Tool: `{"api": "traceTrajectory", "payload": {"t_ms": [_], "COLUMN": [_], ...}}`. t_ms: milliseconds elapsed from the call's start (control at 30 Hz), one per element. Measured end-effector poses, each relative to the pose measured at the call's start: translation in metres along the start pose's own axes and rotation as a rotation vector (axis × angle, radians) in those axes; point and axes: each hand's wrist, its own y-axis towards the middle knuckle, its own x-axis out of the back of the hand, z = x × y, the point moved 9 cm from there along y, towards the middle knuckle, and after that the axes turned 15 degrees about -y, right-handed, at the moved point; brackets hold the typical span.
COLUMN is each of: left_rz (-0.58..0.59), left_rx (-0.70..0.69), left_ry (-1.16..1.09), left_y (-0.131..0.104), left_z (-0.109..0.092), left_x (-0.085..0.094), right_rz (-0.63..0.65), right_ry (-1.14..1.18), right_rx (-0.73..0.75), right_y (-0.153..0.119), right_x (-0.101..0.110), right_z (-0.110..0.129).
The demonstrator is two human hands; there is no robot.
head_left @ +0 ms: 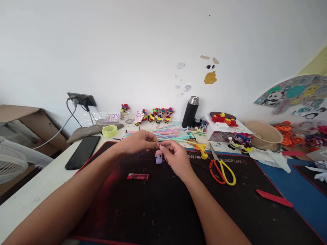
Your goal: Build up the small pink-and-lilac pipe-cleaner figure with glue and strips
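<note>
Because the doll (158,158) is pinched only at its top, just below the centre of the frame, it could easily be let slip. The fingers of the left hand (142,140) and the right hand (176,157) are drawn narrow there, almost tip to tip, with the pink-and-purple body uncovered beneath them. Whether its base is borne by the mat (166,211) cannot be told. If it were tugged unevenly, the doll could be twisted or a part pulled loose; if squeezed too hard, its soft-looking shape could be flattened. What exactly is gripped (a tiny pinkish bit seems to be shown) is too small to be made out, and such a bit could be lost on the dark mat if dropped.

Below and left of the doll, the lighter (138,176) could be knocked by a lowered left forearm. Right of centre, the scissors (222,170) could be brushed if the right forearm were swung outward. The glue gun (201,150) is placed nearer; whether it is hot cannot be seen, and skin could be burned by a careless reach. Behind the hands, the stems (168,130) could be snagged or scattered.
</note>
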Motion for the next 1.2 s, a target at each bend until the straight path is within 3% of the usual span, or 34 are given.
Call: {"api": "traceTrajectory", "payload": {"t_ms": [333,667,1200], "left_rz": [-0.005,-0.007,-0.006], "left_rx": [0.008,0.087,0.083], "left_ry": [-0.079,-0.336,-0.374], "left_y": [0.002,0.009,0.013], "left_z": [0.006,0.02,0.025], "left_x": [-0.002,-0.008,-0.012], "right_rz": [-0.026,-0.037,-0.041], "right_ry": [-0.114,-0.165,-0.173], "right_rx": [0.043,0.094,0.096], "right_y": [-0.004,-0.004,-0.004], "right_x": [0.002,0.004,0.003], "right_z": [0.006,0.012,0.01]}}
